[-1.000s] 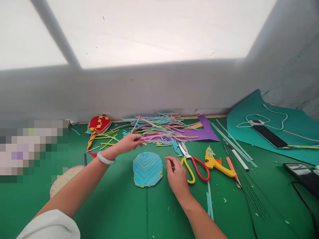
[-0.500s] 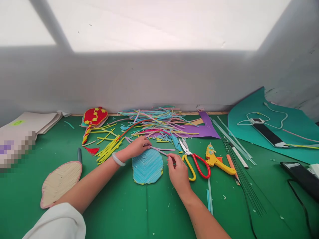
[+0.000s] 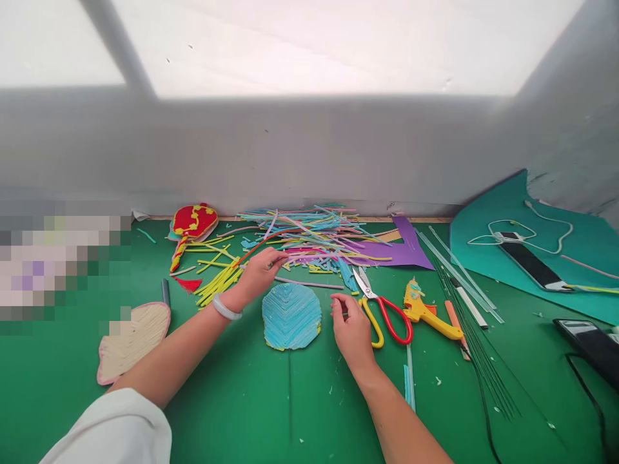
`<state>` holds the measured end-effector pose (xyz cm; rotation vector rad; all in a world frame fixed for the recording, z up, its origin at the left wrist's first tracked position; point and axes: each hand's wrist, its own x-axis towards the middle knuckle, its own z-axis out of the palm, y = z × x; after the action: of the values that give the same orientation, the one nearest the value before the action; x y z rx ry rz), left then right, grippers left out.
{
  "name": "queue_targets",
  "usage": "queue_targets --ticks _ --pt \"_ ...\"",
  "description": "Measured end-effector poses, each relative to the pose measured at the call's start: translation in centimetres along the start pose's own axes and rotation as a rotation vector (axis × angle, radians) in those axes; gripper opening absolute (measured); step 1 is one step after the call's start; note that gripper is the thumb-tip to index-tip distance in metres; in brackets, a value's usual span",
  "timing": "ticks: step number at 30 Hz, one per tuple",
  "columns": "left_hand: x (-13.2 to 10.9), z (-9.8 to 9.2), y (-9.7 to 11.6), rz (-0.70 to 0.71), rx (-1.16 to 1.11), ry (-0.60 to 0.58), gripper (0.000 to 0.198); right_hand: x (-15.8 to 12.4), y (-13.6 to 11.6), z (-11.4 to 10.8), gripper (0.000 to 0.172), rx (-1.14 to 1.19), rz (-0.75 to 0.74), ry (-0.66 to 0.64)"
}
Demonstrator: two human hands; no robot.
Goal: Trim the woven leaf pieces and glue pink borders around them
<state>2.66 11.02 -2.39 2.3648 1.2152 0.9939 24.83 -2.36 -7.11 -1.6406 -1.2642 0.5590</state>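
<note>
A round leaf-like piece covered in blue pipe cleaners (image 3: 291, 316), with some yellow at its edge, lies on the table with a thin dark stem toward me. Just behind it rests a lavender pipe cleaner (image 3: 312, 284). My left hand (image 3: 261, 274) is above the near side of a mixed pile of pipe cleaners (image 3: 302, 225). Its thumb and fingertips are drawn together; whether a strip is between them is hidden. To the right of the blue piece, my right hand (image 3: 352, 328) has loosely bent fingers, slightly apart, with nothing visible in them.
Scissors (image 3: 371, 296) with red and yellow handles and a yellow glue gun (image 3: 428, 312) lie right of my right hand. Clear sticks (image 3: 457, 277) and thin dark wires (image 3: 476, 341) are farther right. A red-and-yellow fan-shaped piece (image 3: 193, 222) and a cream one (image 3: 138, 335) lie left.
Both hands have let go of the lavender pipe cleaner, which now lies behind the blue piece. My left hand has moved back toward the pile; the right is slightly apart from the strip.
</note>
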Motion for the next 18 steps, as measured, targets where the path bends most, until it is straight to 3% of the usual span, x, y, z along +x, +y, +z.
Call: queue_targets --ticks 4,8,14,18 --pt "-1.2 -3.3 -0.9 -0.157 0.056 0.114 0.025 -0.2 0.0 0.1 0.033 -0.022 -0.069 -0.05" --pt "-3.3 -5.3 -1.9 -0.332 0.055 0.074 0.029 -0.6 -0.1 0.4 0.032 -0.045 -0.155 -0.115" --pt "-7.3 -5.8 -1.2 -0.489 0.076 -0.043 0.028 -0.7 0.4 0.5 0.034 -0.127 -0.211 -0.11" --pt "-9.5 -6.2 -2.1 -0.604 0.21 -0.066 0.025 -0.4 0.5 0.4 0.035 -0.241 -0.244 -0.107"
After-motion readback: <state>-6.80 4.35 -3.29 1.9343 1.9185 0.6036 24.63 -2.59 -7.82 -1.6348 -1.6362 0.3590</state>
